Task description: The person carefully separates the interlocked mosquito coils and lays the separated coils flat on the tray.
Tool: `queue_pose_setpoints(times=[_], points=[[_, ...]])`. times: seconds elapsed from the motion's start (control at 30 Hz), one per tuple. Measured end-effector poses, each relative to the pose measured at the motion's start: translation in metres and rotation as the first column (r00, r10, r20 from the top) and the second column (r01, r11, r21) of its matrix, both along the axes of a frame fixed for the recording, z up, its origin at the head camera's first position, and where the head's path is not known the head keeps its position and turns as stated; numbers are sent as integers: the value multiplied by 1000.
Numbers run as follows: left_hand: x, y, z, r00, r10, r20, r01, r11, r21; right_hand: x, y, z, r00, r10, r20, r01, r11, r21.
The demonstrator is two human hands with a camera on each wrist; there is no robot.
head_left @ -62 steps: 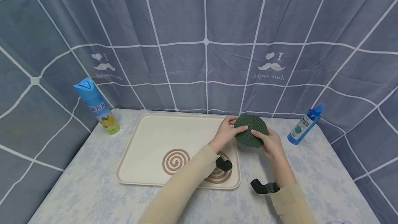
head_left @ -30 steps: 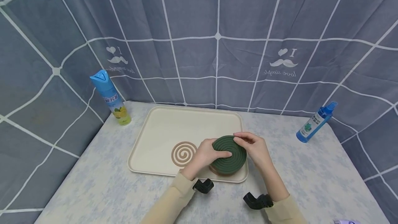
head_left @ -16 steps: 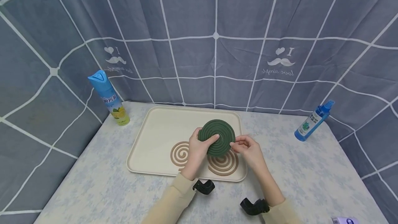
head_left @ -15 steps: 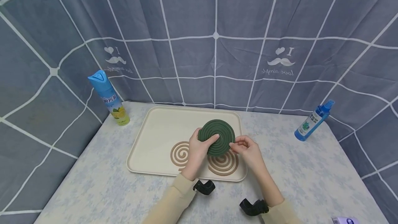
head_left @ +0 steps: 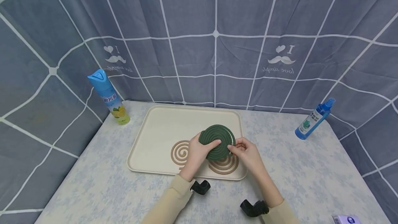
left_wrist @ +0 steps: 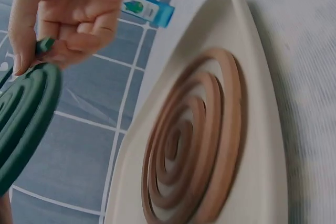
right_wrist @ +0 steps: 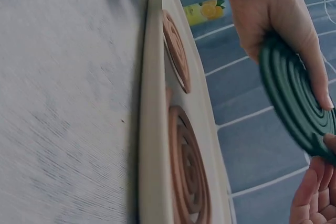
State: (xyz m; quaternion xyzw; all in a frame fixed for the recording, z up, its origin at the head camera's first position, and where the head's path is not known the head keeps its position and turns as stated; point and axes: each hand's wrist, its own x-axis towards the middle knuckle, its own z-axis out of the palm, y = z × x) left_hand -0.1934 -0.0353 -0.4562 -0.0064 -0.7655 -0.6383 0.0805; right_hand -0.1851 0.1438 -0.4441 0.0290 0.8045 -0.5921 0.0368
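Note:
A green mosquito coil (head_left: 217, 134), tightly wound, is held up over the right part of a cream tray (head_left: 168, 125). My left hand (head_left: 196, 152) grips its left side, thumb pressed across the face and fingers behind. At the coil's right edge my right hand (head_left: 248, 154) pinches the outer end between thumb and fingertips. A gap shows there, the outermost ring standing off from the inner ones. In the left wrist view the pinched green tip pokes out past the right thumb. Beneath lie two brown mosquito coils on the tray; the right one (left_wrist: 232, 111) is partly covered by the green coil in the head view.
A blue and yellow spray can (head_left: 110, 98) stands at the back left of the table (head_left: 93, 179). At the back right is a blue spray bottle (head_left: 314, 120). A purple packet (head_left: 346, 220) lies at the front right edge. A grey grid curtain (head_left: 186, 16) hangs behind.
The green coil came from the right, beyond the tray edge, to over the tray. The right hand shifted to its outer end, and a gap has opened between the outer ring and the rest.

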Motion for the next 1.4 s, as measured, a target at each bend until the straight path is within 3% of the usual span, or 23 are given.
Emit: queue_pose_setpoints(times=[0.2,0.43,0.7,0.83,0.93,1.07,1.17,1.3,1.4], points=[[2,-5,1,990,-138,35,141,983,-119,-4,6,8,999,11,-46,-6,995,100],[0,-11,1,958,-278,74,285,951,-117,-3,8,16,996,60,-65,-50,989,140],[-3,-19,9,923,-367,116,381,915,-132,-2,7,26,978,153,-144,-113,961,253],[-5,-21,13,905,-406,127,424,888,-179,-2,6,27,972,186,-142,-149,959,242],[-6,-22,14,907,-403,124,419,894,-157,-2,5,24,982,160,-100,-138,971,194],[-6,-22,13,933,-343,110,346,938,-12,-1,2,19,996,61,-60,-58,997,52],[-5,-22,11,950,-290,112,284,956,69,2,-2,14,999,2,-34,-4,998,-62],[-4,-22,7,957,-261,126,252,964,79,7,-5,9,1000,-29,-1,29,991,-134],[-3,-23,4,954,-268,131,262,963,62,9,-4,8,1000,-11,-1,11,993,-121]])
